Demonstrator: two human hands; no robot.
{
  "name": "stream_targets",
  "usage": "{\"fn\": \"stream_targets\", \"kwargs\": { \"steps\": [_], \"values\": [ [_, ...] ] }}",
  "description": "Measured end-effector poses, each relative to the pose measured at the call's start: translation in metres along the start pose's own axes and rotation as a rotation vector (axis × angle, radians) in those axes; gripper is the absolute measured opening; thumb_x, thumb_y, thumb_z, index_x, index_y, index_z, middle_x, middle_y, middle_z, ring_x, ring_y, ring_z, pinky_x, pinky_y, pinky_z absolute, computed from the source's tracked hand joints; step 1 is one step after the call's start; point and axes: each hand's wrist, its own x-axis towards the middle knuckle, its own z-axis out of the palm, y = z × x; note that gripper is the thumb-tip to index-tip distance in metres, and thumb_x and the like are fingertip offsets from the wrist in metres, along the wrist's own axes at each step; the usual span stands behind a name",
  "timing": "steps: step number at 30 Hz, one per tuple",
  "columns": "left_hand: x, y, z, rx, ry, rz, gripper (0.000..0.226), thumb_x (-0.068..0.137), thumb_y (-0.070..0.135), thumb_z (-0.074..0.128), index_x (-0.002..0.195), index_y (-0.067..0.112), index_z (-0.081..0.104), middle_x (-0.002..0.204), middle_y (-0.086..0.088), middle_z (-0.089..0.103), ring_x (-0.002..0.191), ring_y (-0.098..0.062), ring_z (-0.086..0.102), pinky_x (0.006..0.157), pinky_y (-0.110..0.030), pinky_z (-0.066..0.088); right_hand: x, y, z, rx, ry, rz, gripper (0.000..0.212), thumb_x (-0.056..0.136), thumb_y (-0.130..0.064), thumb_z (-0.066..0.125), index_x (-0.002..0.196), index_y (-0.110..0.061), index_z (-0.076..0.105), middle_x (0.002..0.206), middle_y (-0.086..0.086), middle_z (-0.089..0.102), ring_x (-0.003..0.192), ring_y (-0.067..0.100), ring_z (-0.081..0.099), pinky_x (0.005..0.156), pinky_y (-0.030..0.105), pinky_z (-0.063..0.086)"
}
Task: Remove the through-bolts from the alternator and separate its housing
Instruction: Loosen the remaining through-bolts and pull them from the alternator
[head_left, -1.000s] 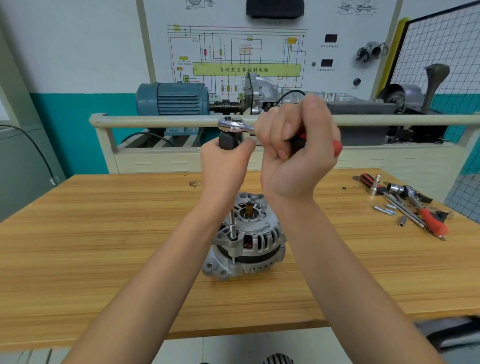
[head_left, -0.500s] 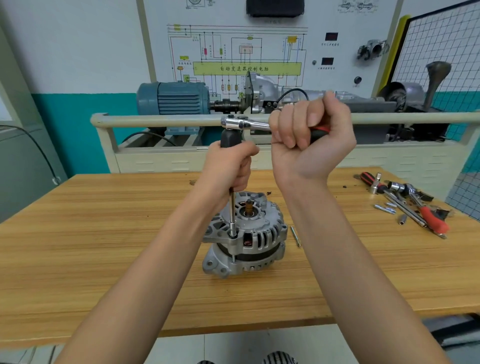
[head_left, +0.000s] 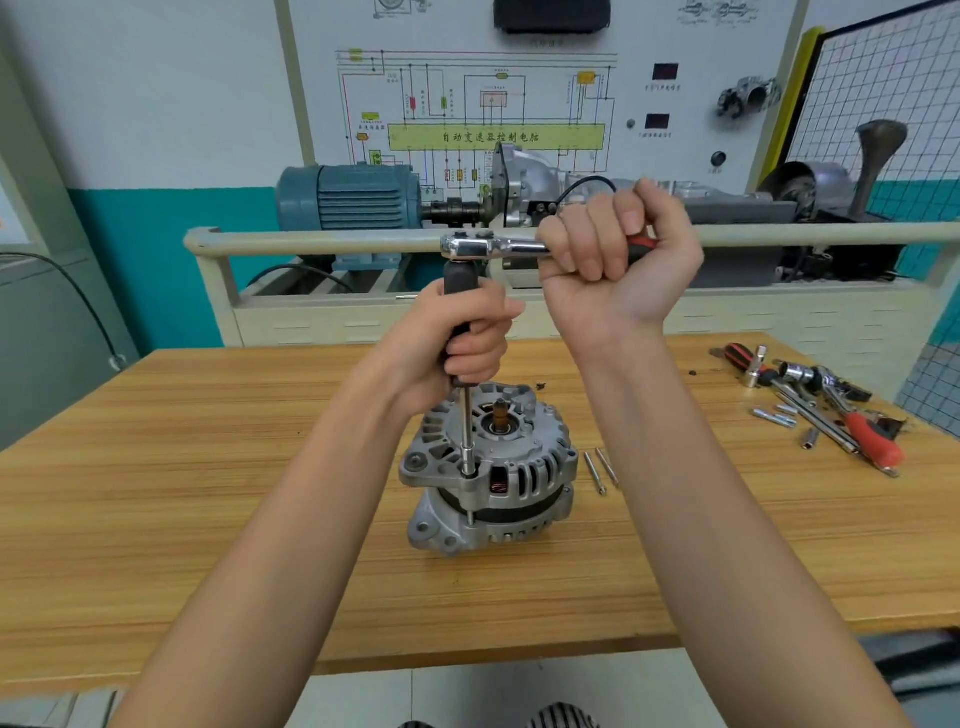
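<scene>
Left hand: the left hand (head_left: 462, 332) is wrapped around the black, matte grip of the upright extension driver (head_left: 466, 415), fingers curled tight.
Right hand: the right hand (head_left: 618, 260) is clenched in a fist on the ratchet wrench (head_left: 493, 246), whose red-and-black handle end shows past the fingers.
Ratchet head: polished chrome, rounded, seated on top of the driver's grip.
Shaft: a slim bright steel rod is set vertically, its socket tip on a bolt head at the alternator's rim.
Alternator: the alternator (head_left: 493, 467) stands shaft-up on the wooden table (head_left: 208, 467), near its middle; ribbed, slotted cast aluminium, copper windings seen through one slot.
Loose bolts: two thin through-bolts (head_left: 600, 470) lie just right of the housing.
Tools: sockets and red-handled tools (head_left: 821, 410) are scattered at the far right.
</scene>
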Motion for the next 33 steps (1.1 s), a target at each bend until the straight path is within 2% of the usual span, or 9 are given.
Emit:
{"fn": "stream_targets", "kwargs": {
  "steps": [5,9,12,15,19,22,26,30,33],
  "values": [
    [0.005,-0.006,0.010,0.082,0.270,0.037,0.050,0.091,0.001,0.049,0.048,0.019,0.030,0.037,0.007,0.023,0.029,-0.007,0.017,0.036,-0.013,0.016,-0.010,0.013,0.002,-0.211,-0.125,-0.185,0.052,0.095,-0.010,0.030,0.045,-0.013,0.042,0.034,-0.004,0.026,0.034,0.011,0.019,0.043,0.023,0.020],
    [0.011,-0.011,0.020,0.165,0.560,0.116,0.045,0.086,-0.002,0.052,0.055,0.018,0.027,0.039,0.007,0.023,0.033,-0.010,0.016,0.038,-0.013,0.017,-0.023,0.027,0.010,-0.454,-0.248,-0.420,0.037,0.088,-0.005,0.033,0.055,-0.016,0.044,0.036,-0.005,0.029,0.035,0.011,0.022,0.044,0.027,0.017],
    [0.012,-0.016,0.025,0.210,0.654,0.166,0.044,0.083,-0.003,0.054,0.055,0.018,0.029,0.041,0.006,0.024,0.034,-0.010,0.018,0.037,-0.014,0.019,-0.028,0.031,0.012,-0.512,-0.283,-0.490,0.037,0.086,-0.002,0.032,0.055,-0.017,0.046,0.037,-0.006,0.030,0.035,0.010,0.024,0.044,0.028,0.017],
    [0.007,-0.014,0.016,0.200,0.503,0.147,0.040,0.078,-0.001,0.061,0.054,0.018,0.035,0.041,0.007,0.028,0.033,-0.009,0.021,0.037,-0.016,0.021,-0.019,0.019,0.011,-0.351,-0.207,-0.321,0.045,0.088,-0.008,0.035,0.044,-0.012,0.042,0.034,-0.005,0.026,0.033,0.010,0.019,0.043,0.024,0.017],
    [0.001,-0.003,-0.003,0.036,-0.005,0.020,0.030,0.070,0.015,0.064,0.047,0.018,0.044,0.038,0.007,0.031,0.030,-0.007,0.026,0.037,-0.018,0.022,-0.001,0.003,0.002,-0.046,-0.012,-0.029,0.051,0.093,-0.015,0.032,0.042,-0.013,0.040,0.032,-0.004,0.023,0.031,0.011,0.017,0.041,0.020,0.018],
    [0.002,-0.003,-0.002,0.023,-0.070,-0.014,0.039,0.071,0.017,0.064,0.042,0.018,0.039,0.033,0.008,0.028,0.026,-0.004,0.023,0.034,-0.014,0.021,0.002,0.002,-0.001,0.044,0.033,-0.003,0.048,0.090,-0.015,0.035,0.042,-0.013,0.040,0.032,-0.004,0.023,0.029,0.010,0.019,0.040,0.020,0.018],
    [0.006,-0.008,0.010,0.094,0.214,0.007,0.054,0.087,0.006,0.054,0.042,0.022,0.030,0.035,0.008,0.022,0.028,-0.007,0.016,0.035,-0.012,0.017,-0.008,0.008,0.002,-0.111,-0.068,-0.136,0.048,0.090,-0.013,0.036,0.043,-0.014,0.041,0.033,-0.004,0.024,0.034,0.011,0.015,0.042,0.021,0.020],
    [0.012,-0.014,0.023,0.177,0.594,0.116,0.046,0.084,-0.003,0.052,0.053,0.019,0.027,0.037,0.008,0.023,0.031,-0.009,0.017,0.038,-0.014,0.017,-0.023,0.027,0.011,-0.428,-0.261,-0.423,0.037,0.087,-0.005,0.032,0.054,-0.016,0.045,0.036,-0.006,0.029,0.034,0.010,0.021,0.043,0.025,0.017],
    [0.012,-0.016,0.026,0.193,0.670,0.159,0.042,0.081,-0.005,0.052,0.055,0.018,0.028,0.039,0.008,0.024,0.033,-0.009,0.018,0.037,-0.014,0.018,-0.028,0.034,0.014,-0.541,-0.324,-0.519,0.033,0.086,0.000,0.031,0.063,-0.018,0.047,0.038,-0.008,0.031,0.035,0.009,0.023,0.044,0.026,0.017]
  ]
}}
